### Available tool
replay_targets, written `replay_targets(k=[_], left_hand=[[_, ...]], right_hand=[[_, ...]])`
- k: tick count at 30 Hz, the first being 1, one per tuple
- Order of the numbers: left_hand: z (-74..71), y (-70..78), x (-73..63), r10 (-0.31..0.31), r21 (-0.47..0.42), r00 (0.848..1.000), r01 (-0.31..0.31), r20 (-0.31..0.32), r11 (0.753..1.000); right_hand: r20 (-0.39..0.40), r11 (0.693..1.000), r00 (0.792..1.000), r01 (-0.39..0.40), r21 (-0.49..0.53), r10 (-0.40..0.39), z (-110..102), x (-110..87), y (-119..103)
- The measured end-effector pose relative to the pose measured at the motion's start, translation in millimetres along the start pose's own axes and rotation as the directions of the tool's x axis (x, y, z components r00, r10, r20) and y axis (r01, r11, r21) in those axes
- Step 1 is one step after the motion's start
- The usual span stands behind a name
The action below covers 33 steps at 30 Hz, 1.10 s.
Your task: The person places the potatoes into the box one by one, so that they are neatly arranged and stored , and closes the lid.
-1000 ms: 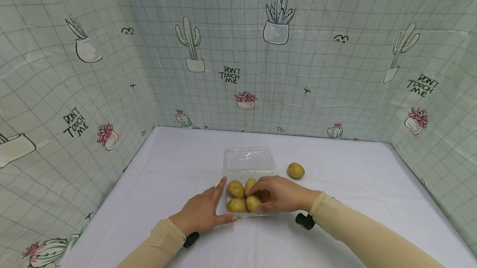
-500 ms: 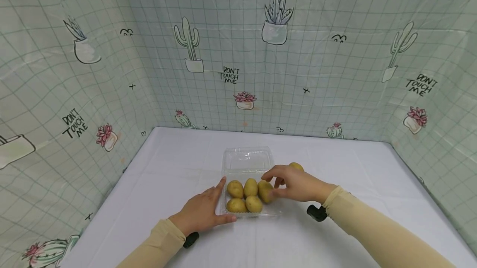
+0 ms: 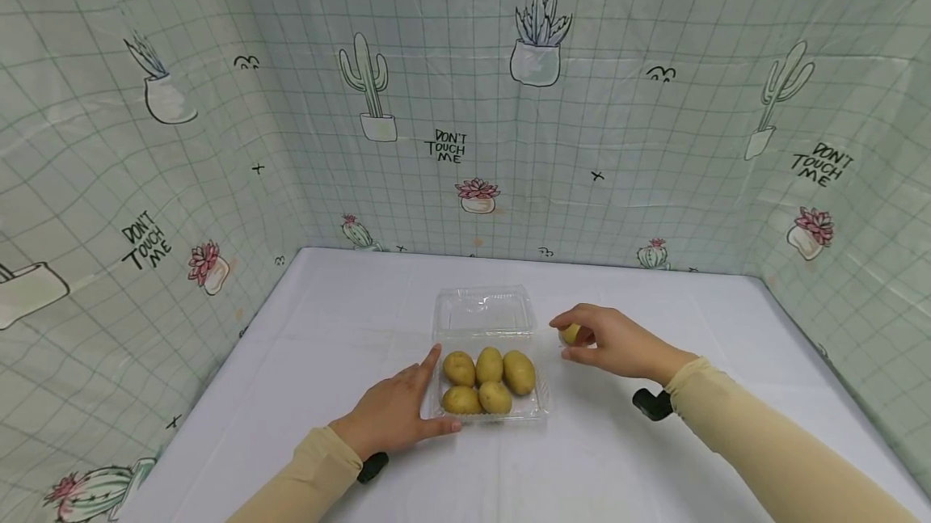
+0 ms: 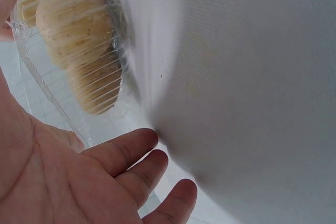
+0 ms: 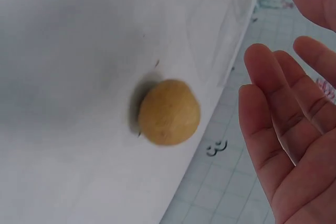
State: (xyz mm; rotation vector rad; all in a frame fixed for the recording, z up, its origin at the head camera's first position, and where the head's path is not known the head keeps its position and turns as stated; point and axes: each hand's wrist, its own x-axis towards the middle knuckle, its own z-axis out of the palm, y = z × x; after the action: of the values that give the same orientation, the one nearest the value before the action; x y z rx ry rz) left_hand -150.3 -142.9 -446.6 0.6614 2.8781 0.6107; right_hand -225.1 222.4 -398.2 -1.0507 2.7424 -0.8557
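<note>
A clear plastic clamshell box (image 3: 544, 403) lies on the table with its lid (image 3: 486, 311) folded back. Several yellow potatoes (image 3: 490, 366) fill its left and middle, one of them (image 3: 520, 373) toward the right side. My left hand (image 3: 396, 410) spreads along the box's left side, index finger and thumb straight at its edge. In the left wrist view, potatoes (image 4: 79, 27) show through the ribbed wall. Fingers apart and holding nothing, my right hand (image 3: 618, 341) hovers by a loose potato (image 5: 169, 112). That potato is partly hidden behind this hand in the head view.
A white cloth covers the table (image 3: 349, 305). Behind and at both sides hang curtains (image 3: 436, 216) printed with a grid and potted cacti. Dark wrist cameras (image 3: 653, 404) sit at both cuffs.
My right hand has let go of a potato in the right part of the box, then moved right and away to the loose potato. The left hand has stayed put.
</note>
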Motion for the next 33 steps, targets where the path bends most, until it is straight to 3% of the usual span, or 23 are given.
replay_targets(k=[11, 27, 33], left_hand=[[1.1, -2.1, 0.5, 0.001, 0.005, 1.000, -0.001, 0.003, 1.000], [-0.2, -0.3, 0.5, -0.017, 0.009, 0.999, 0.017, 0.030, 1.000], [-1.3, 0.7, 0.1, -0.019, -0.004, 0.999, 0.019, 0.033, 1.000]], right_hand=[[-0.058, 0.998, 0.997, -0.046, -0.040, 0.044, -5, -10.3, 24], [-0.135, 0.980, 0.985, -0.128, -0.149, 0.108, 0, -9.5, 45], [-0.150, 0.980, 0.982, -0.135, -0.145, 0.113, 4, -9.7, 52]])
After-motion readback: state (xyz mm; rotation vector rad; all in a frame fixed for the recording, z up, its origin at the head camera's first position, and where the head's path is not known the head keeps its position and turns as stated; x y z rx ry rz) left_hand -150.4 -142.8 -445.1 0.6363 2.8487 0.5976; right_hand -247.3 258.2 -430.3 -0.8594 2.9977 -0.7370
